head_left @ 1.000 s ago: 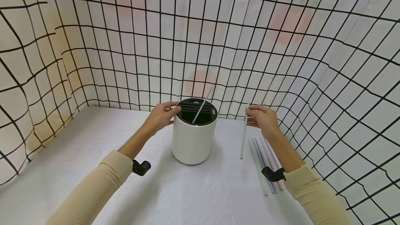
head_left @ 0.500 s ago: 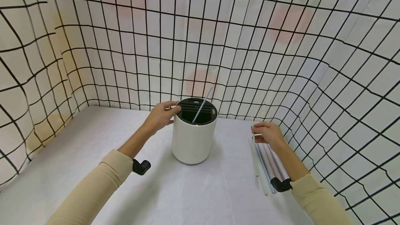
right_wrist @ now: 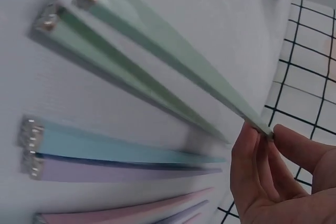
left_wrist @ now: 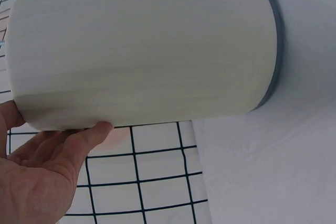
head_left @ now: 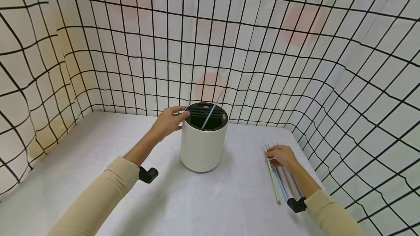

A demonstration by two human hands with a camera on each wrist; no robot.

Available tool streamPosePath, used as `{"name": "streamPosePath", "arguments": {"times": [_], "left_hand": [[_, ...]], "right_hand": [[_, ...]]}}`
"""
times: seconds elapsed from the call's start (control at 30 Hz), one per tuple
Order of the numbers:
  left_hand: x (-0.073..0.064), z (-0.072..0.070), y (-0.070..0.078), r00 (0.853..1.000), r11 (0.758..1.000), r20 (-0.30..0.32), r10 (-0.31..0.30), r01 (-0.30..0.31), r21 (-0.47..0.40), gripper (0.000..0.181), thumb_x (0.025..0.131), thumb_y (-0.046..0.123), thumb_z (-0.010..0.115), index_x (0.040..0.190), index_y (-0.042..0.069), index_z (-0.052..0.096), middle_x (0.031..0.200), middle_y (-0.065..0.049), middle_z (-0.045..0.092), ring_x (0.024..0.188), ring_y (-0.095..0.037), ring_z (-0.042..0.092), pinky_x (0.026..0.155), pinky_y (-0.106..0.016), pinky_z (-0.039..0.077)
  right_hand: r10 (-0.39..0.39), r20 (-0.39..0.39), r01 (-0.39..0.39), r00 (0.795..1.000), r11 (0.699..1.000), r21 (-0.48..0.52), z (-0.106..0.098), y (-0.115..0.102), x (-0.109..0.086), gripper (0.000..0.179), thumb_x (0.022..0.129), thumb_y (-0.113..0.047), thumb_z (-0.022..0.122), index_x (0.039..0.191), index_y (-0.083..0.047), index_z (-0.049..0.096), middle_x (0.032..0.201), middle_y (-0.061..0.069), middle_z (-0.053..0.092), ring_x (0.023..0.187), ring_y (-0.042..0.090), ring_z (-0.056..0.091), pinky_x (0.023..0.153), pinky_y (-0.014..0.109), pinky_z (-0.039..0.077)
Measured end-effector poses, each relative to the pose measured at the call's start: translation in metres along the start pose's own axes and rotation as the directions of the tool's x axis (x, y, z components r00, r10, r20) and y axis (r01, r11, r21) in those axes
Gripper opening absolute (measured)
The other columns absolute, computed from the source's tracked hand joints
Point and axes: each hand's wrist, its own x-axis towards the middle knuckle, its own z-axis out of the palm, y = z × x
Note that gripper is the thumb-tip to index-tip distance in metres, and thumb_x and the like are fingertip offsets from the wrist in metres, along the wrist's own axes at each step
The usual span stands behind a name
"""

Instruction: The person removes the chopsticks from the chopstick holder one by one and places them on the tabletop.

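A white cylindrical utensil holder (head_left: 201,152) with a black divided top stands upright on the table. My left hand (head_left: 167,121) grips its upper left edge, thumb over the rim and fingers along the side. A pale blue chopstick (head_left: 212,110) leans in its large front opening. Over on the right, my right hand (head_left: 283,156) pinches one end of a pale green chopstick (right_wrist: 184,59) between thumb and fingers. The silver end of this chopstick points away from the hand. Close beside it lies another green chopstick (right_wrist: 121,72), with silver at its end.
Blue (right_wrist: 105,142), purple (right_wrist: 110,170) and pink (right_wrist: 115,203) chopsticks lie in a row on the white table (head_left: 197,207), under and beside the right forearm. A black wire grid (head_left: 203,43) over pale cloth encloses the back and sides.
My right hand has come down and slightly right with the green chopstick, from beside the holder to the row of chopsticks. My left hand and the holder have stayed put.
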Motion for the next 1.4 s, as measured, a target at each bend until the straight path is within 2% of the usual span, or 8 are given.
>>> {"name": "streamPosePath", "arguments": {"times": [0.23, 0.37, 0.8, 1.0, 1.17, 1.3, 1.4], "left_hand": [[0.0, -0.001, 0.0, 1.0, 1.0, 0.003, 0.007, -0.007, 0.009, 0.054, 0.105, 0.035, 0.057, 0.153, 0.013, 0.046, 0.15, -0.016, 0.053, 0.139, -0.031, 0.052, 0.106, -0.044, 0.054], [0.0, 0.0, 0.001, 1.0, 1.0, 0.003, 0.007, -0.007, 0.001, 0.054, 0.105, 0.035, 0.057, 0.153, 0.013, 0.047, 0.149, -0.016, 0.054, 0.138, -0.031, 0.053, 0.107, -0.047, 0.054], [-0.001, 0.003, 0.001, 1.0, 1.0, 0.004, 0.01, -0.01, -0.009, 0.053, 0.105, 0.034, 0.057, 0.153, 0.014, 0.047, 0.149, -0.015, 0.053, 0.138, -0.03, 0.053, 0.108, -0.048, 0.053], [-0.001, 0.002, 0.001, 1.0, 1.0, 0.006, 0.009, -0.009, -0.01, 0.053, 0.104, 0.035, 0.057, 0.153, 0.014, 0.047, 0.15, -0.014, 0.054, 0.139, -0.03, 0.053, 0.107, -0.048, 0.053], [-0.001, 0.0, -0.001, 1.0, 1.0, -0.003, 0.008, -0.008, 0.004, 0.054, 0.105, 0.036, 0.057, 0.153, 0.015, 0.047, 0.15, -0.013, 0.053, 0.139, -0.029, 0.053, 0.105, -0.044, 0.055], [-0.001, -0.001, -0.002, 1.0, 1.0, -0.01, 0.007, -0.007, 0.001, 0.053, 0.105, 0.037, 0.057, 0.152, 0.015, 0.048, 0.15, -0.012, 0.053, 0.138, -0.029, 0.053, 0.104, -0.043, 0.056], [-0.001, -0.001, -0.002, 1.0, 1.0, -0.007, 0.008, -0.008, -0.003, 0.052, 0.104, 0.037, 0.057, 0.152, 0.015, 0.049, 0.151, -0.013, 0.053, 0.138, -0.029, 0.053, 0.105, -0.043, 0.056]], "right_hand": [[0.046, 0.0, -0.046, 0.999, 0.998, -0.03, 0.01, 0.015, 0.002, 0.032, 0.094, -0.012, 0.07, 0.117, 0.011, 0.065, 0.086, 0.008, 0.072, 0.066, 0.014, 0.068, 0.059, 0.029, 0.063], [0.046, 0.005, -0.046, 0.999, 0.998, -0.049, 0.014, 0.02, 0.001, 0.029, 0.094, -0.01, 0.07, 0.114, 0.011, 0.066, 0.085, 0.009, 0.072, 0.064, 0.014, 0.066, 0.058, 0.029, 0.063], [0.015, -0.052, -0.018, 0.999, 0.998, -0.062, 0.018, 0.021, 0.001, 0.029, 0.092, -0.008, 0.071, 0.113, 0.011, 0.066, 0.079, 0.007, 0.072, 0.06, 0.013, 0.064, 0.053, 0.027, 0.061], [-0.002, -0.084, -0.004, 0.996, 0.997, -0.071, 0.014, 0.019, 0.001, 0.032, 0.094, -0.01, 0.069, 0.118, 0.01, 0.064, 0.088, 0.014, 0.073, 0.063, 0.015, 0.069, 0.056, 0.028, 0.062], [-0.06, -0.078, 0.052, 0.995, 0.994, -0.1, 0.013, -0.005, -0.002, 0.034, 0.097, -0.014, 0.067, 0.122, 0.008, 0.064, 0.102, 0.02, 0.073, 0.07, 0.019, 0.071, 0.061, 0.029, 0.064], [-0.161, -0.073, 0.149, 0.984, 0.978, -0.147, 0.014, -0.04, -0.006, 0.037, 0.099, -0.019, 0.067, 0.126, 0.005, 0.063, 0.108, 0.023, 0.071, 0.072, 0.018, 0.071, 0.069, 0.033, 0.066], [-0.224, -0.046, 0.216, 0.973, 0.967, -0.136, 0.017, -0.07, -0.014, 0.037, 0.099, -0.022, 0.066, 0.127, 0.003, 0.064, 0.111, 0.023, 0.071, 0.076, 0.017, 0.07, 0.076, 0.036, 0.066]]}}
